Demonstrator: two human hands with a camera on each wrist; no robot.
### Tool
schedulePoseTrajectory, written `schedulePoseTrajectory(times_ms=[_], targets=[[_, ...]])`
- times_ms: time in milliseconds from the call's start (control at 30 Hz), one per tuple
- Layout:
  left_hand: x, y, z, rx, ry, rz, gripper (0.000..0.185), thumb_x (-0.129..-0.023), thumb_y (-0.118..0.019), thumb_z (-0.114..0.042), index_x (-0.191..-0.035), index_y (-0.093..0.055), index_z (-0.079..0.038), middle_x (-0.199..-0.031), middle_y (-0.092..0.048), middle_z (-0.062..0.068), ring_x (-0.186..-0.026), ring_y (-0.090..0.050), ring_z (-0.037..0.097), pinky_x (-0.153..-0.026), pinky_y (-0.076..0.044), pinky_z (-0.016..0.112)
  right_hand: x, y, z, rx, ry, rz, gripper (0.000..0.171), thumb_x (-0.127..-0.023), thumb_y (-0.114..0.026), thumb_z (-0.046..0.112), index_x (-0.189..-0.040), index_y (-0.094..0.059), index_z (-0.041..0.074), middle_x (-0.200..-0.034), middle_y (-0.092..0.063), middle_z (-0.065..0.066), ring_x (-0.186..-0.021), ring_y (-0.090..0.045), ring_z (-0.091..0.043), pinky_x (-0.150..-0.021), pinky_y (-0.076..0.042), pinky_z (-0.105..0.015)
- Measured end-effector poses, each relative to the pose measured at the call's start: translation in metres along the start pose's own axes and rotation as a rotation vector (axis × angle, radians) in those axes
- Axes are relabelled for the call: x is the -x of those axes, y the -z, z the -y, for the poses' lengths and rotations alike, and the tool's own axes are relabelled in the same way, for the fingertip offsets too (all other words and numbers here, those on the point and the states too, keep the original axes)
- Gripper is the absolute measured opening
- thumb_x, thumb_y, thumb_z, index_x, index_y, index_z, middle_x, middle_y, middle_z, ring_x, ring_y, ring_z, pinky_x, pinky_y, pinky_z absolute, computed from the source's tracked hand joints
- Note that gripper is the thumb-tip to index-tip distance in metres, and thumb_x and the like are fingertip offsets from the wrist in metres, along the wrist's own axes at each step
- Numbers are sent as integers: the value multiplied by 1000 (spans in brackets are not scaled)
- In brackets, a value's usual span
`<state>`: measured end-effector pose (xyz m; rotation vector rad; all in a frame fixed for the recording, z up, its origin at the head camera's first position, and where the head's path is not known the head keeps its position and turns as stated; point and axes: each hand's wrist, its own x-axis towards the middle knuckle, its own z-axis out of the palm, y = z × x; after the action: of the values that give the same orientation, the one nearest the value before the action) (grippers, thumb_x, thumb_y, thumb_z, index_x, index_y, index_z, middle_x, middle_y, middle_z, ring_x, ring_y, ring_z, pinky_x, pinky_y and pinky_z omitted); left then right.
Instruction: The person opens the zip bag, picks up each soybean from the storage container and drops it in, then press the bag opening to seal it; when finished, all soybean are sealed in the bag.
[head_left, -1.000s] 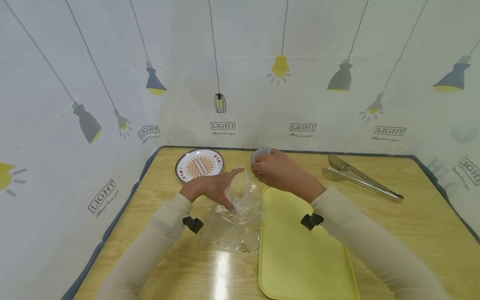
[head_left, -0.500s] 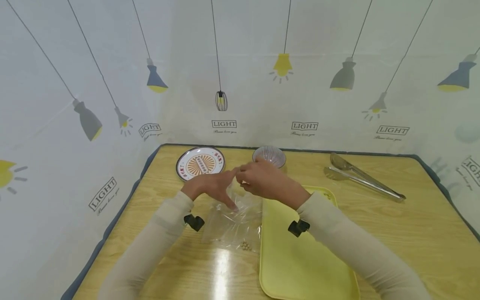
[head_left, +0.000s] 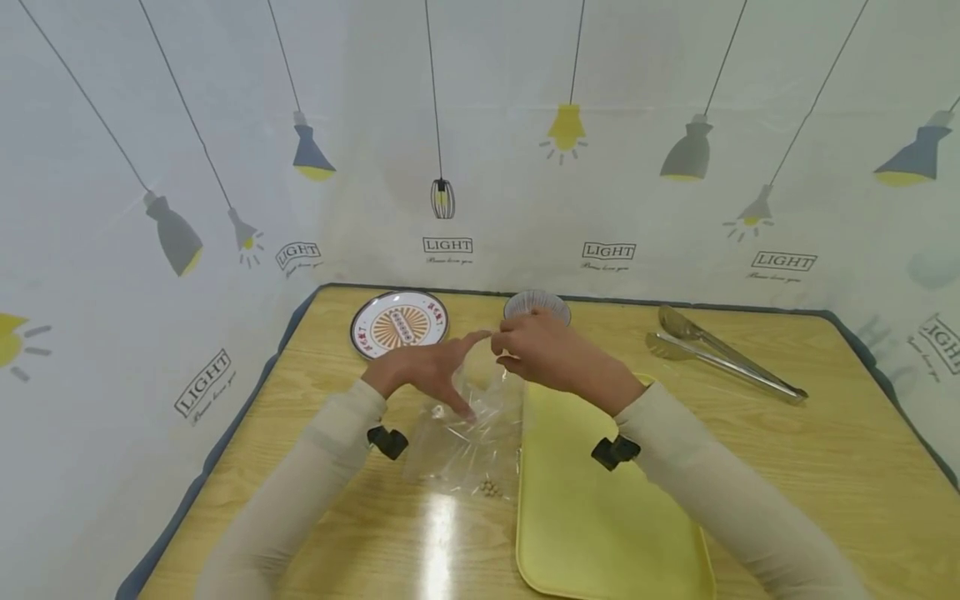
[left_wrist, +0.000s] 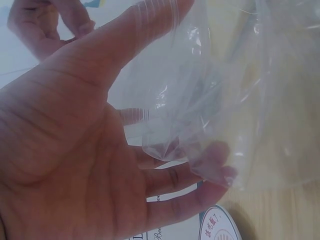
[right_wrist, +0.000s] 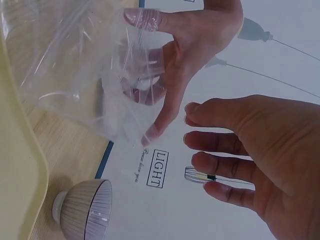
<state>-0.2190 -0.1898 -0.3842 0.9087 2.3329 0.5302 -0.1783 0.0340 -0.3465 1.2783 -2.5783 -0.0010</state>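
My left hand (head_left: 427, 371) has its thumb and fingers spread inside the mouth of a clear plastic bag (head_left: 457, 458), stretching it apart. In the left wrist view the bag's film (left_wrist: 230, 100) drapes over the thumb and fingertips. Several small round tan beads or beans (head_left: 490, 488) lie at the bag's lower end. Just right of the bag's mouth is my right hand (head_left: 551, 350), its fingers loosely bent, with nothing visible between them in the right wrist view. Behind it stands a small ribbed bowl (right_wrist: 82, 207), partly hidden in the head view.
A yellow tray (head_left: 607, 517) lies right of the bag, under the right forearm. A round plate (head_left: 401, 325) with an orange sunburst is at the back left. Metal tongs (head_left: 731, 358) lie at the right. A lamp-printed sheet (head_left: 510, 167) walls the table.
My right hand moved from the bowl to the bag's mouth beside the left fingers, then drew back a little to the right. The left hand stays in the bag.
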Motion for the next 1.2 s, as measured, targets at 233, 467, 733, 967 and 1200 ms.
schedulePoseTrajectory(times_ms=[233,467,733,967,1200], targets=[[-1,-2,5,-9,-1,-19,131,-75,-89,-42,-163,4,-15,-166,-15,29,-154,-21,38,-125,-26,50,29,-10,-28,13,-52,-45,5,-86,-79,17,-86,-74,17,-79,-69,4,-71,-62,-14,-67,-49,-39],[-1,-3,5,-12,-6,-23,131,-75,-89,-40,-163,4,-16,-166,-14,28,-155,-19,39,-126,-23,49,69,-20,-59,-28,-189,70,6,-87,-79,13,-88,-74,15,-81,-69,3,-69,-60,-10,-67,-45,-37],[-2,-3,3,0,-10,-23,131,-75,-89,-40,-163,4,-15,-165,-13,30,-153,-22,41,-126,-22,50,112,-39,-94,-39,-270,144,7,-87,-78,10,-85,-74,15,-77,-65,2,-63,-55,-9,-61,-46,-35],[-1,-1,1,-1,-41,-25,130,-75,-89,-39,-162,3,-10,-166,-13,29,-148,-32,44,-125,-25,51,145,-52,-110,-61,-310,176,9,-86,-77,7,-82,-72,13,-78,-69,-2,-61,-55,-9,-53,-46,-27],[0,-2,3,-15,-35,-33,129,-76,-88,-40,-163,2,-11,-165,-15,29,-149,-30,44,-125,-26,53,164,-69,-120,-5,-313,152,22,-82,-81,8,-70,-63,14,-66,-57,5,-57,-35,-6,-52,-30,-24]])
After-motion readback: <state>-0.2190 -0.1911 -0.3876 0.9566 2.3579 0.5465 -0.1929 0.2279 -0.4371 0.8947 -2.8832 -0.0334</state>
